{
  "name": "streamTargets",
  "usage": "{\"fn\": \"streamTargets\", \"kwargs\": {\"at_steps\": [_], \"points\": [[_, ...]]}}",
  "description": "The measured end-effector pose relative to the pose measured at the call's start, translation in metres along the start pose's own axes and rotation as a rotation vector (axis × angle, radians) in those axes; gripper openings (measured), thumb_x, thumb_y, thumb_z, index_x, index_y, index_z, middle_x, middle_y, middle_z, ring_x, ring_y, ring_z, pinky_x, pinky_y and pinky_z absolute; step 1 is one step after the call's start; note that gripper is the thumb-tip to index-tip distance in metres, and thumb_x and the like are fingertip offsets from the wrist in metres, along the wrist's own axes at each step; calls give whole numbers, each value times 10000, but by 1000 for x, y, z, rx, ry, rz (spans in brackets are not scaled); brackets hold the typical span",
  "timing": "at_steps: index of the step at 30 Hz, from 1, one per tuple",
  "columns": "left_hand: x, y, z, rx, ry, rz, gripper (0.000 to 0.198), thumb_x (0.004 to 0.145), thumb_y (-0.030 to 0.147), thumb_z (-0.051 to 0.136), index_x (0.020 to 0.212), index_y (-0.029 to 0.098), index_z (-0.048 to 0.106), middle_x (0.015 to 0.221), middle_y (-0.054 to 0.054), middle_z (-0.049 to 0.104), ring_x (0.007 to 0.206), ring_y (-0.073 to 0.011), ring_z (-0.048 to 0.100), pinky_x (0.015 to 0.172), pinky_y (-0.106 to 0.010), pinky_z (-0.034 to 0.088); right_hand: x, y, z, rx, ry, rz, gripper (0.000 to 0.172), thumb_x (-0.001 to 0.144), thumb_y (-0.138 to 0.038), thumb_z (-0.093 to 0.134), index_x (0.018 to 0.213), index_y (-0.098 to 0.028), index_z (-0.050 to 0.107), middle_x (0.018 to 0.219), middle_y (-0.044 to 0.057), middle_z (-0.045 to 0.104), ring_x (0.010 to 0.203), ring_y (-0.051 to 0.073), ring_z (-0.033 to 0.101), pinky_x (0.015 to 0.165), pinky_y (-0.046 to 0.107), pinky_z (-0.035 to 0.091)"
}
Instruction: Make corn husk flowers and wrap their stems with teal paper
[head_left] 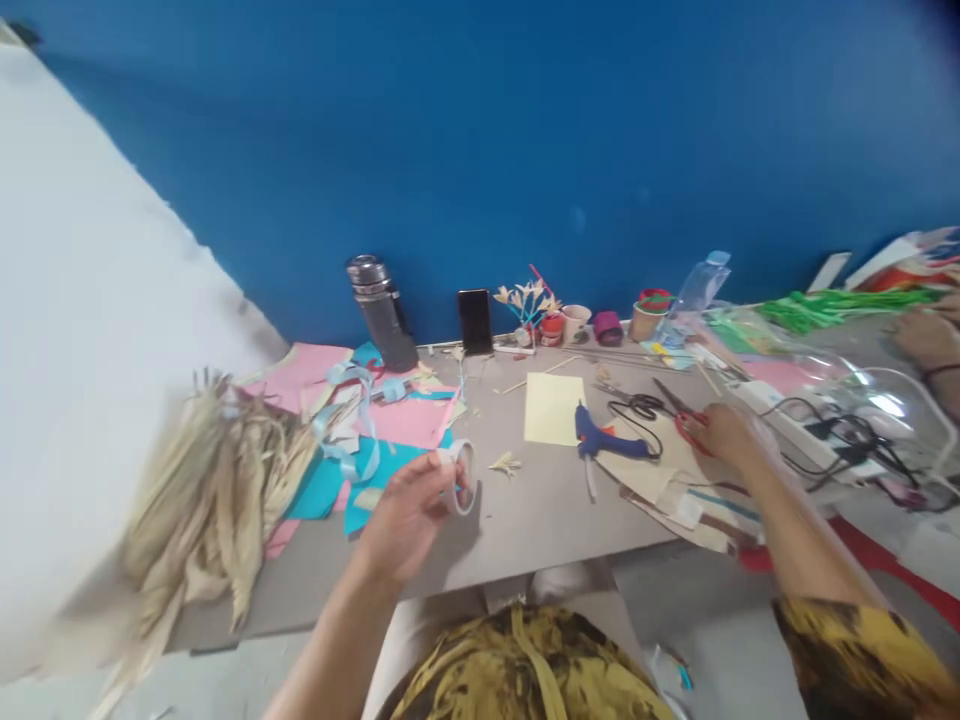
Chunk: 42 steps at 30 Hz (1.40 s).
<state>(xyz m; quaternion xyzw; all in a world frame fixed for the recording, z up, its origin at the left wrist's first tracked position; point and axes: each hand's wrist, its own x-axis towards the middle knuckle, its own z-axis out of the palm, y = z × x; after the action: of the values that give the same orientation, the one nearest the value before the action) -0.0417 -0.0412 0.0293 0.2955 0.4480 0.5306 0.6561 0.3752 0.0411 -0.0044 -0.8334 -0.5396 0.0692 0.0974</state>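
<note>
My left hand grips a roll of white tape by its ring, held up above the table's front part. On the right, my right hand is closed on the red handle of a pair of scissors, whose blades point away to the upper left. A blue glue gun lies between my hands, beside a pale yellow paper sheet. Close to the tape sits a small pale husk flower.
Dried corn husks heap at the left. A thermos, a phone and a plastic bottle stand along the blue wall. Cables cross a power strip at right. Another person's hand shows at the far right.
</note>
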Motion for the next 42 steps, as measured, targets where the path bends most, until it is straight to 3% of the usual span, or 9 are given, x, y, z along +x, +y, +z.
{"fn": "streamTargets", "kwargs": {"at_steps": [3,6,13,20,24,29,32,37,42], "points": [[2,-10,2,173,-48,132,254,677,290,811,575,168,613,664,-9,582,643,-124,539,643,-251,456,-56,-49,-6,196,76,-213,234,950,-372,552,1038,-241,725,1074,152,728,950,293,687,835,396,499],[-1,-17,5,360,-49,259,187,689,274,781,597,178,651,699,-10,567,641,-126,502,610,-253,418,-123,-114,-4,836,-225,-611,287,886,-456,650,1050,-228,710,989,109,733,858,253,682,739,349,536],[-21,-9,-12,630,-26,383,146,721,244,741,589,195,701,744,-40,607,762,-179,570,712,-295,454,-183,-198,14,948,-382,-766,199,885,-336,626,755,-191,667,706,0,619,634,126,534,566,228,412],[-20,-4,-45,701,54,489,108,774,287,725,705,204,739,826,-44,638,783,-184,597,741,-303,465,-169,-195,30,1262,-278,-422,308,827,-446,712,682,-191,623,550,-45,474,513,96,381,497,234,327],[26,0,-66,1041,111,739,183,877,187,540,844,199,719,894,-74,653,879,-220,604,830,-350,466,-166,-182,37,1436,-330,-303,353,762,-496,795,711,-178,651,624,-20,559,509,83,405,488,237,324],[66,1,-83,1291,-55,684,186,750,63,563,751,195,695,983,-130,699,1022,-280,612,970,-429,448,-184,-180,36,1592,-478,-180,387,643,-473,885,689,-164,658,612,-27,537,496,68,383,446,213,293],[39,-4,-72,1080,15,718,96,787,173,626,743,206,704,1033,-118,713,1091,-285,608,1023,-434,427,-192,-183,36,1717,-548,-127,375,621,-433,905,679,-169,645,589,-42,493,516,71,354,436,194,269],[-35,-24,-36,427,-52,300,256,848,416,648,865,170,714,827,-77,715,785,-220,667,709,-334,523,-205,-189,44,1805,-585,-158,347,660,-423,884,702,-172,648,582,-52,482,511,65,341,445,191,260],[-58,-49,-28,251,-32,272,193,810,369,718,827,177,702,753,-35,690,735,-162,601,723,-279,465,-223,-193,56,1756,-594,-234,315,723,-427,846,726,-175,657,592,-50,512,483,57,338,464,212,267]]}}
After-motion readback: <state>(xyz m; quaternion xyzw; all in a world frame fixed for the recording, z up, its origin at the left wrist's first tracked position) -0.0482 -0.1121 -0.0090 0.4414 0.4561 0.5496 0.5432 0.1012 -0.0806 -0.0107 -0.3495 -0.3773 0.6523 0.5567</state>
